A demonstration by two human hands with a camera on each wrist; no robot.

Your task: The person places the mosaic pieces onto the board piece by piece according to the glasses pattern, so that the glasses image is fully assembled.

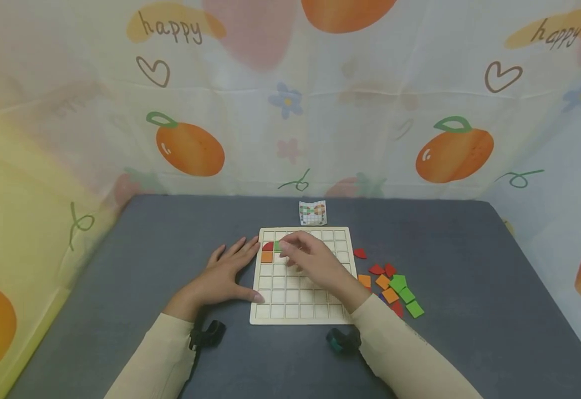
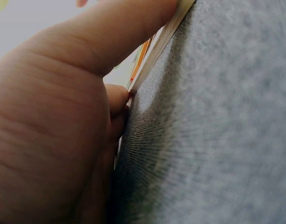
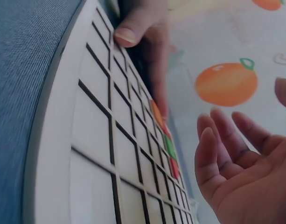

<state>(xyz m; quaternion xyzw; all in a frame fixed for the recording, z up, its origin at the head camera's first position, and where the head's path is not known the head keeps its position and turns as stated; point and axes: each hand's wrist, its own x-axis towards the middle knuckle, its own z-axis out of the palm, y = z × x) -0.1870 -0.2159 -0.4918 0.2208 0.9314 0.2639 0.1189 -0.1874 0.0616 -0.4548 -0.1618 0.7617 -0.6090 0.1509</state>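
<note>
A pale wooden grid board (image 1: 300,315) lies on the dark table. My left hand (image 1: 224,280) is spread along its left side, thumb on the board's edge and fingertips at the upper left. Close over the upper part of the board, my right hand (image 1: 315,265) hovers with fingers loosely bent and nothing between them. Near the board's upper left sit a red quarter-round piece (image 1: 268,246), an orange square (image 1: 266,257) and a green piece (image 1: 278,246), partly covered by the right fingers. The right wrist view shows another red piece (image 3: 174,168) beyond the green one, hidden in the head view.
Right of the board lie loose pieces: several red ones (image 1: 360,253), orange squares (image 1: 391,295), green squares (image 1: 414,308) and a green pentagon (image 1: 398,283). A small printed pattern card (image 1: 313,213) stands behind the board. A fruit-print curtain (image 1: 250,127) borders the table.
</note>
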